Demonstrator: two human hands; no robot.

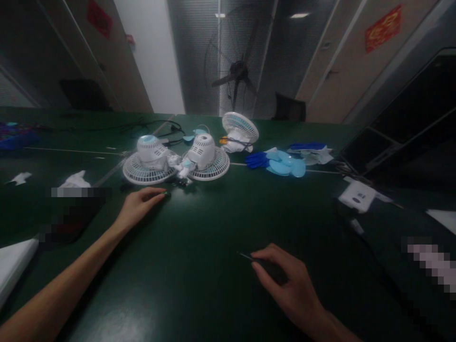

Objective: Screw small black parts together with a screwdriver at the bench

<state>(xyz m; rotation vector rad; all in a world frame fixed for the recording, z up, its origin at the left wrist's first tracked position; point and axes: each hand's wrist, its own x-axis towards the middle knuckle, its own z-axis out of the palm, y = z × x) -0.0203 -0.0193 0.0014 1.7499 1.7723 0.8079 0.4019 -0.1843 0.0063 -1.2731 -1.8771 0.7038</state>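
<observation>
My left hand (140,204) rests on the dark green table (199,247), its fingertips pinched on a small dark part just in front of two white clip fans. The left fan (147,161) and the middle fan (204,159) lie face down with their motor housings up. My right hand (285,282) lies low near the table's front, its fingers curled round a thin dark tool whose tip pokes out to the left. A third fan (239,132) stands tilted behind the two.
Light blue fan blades (285,165) and dark blue parts lie right of the fans. A white adapter (357,196) with a cable sits at right. White paper scraps (74,180) lie at left. A standing fan (237,76) is at the back.
</observation>
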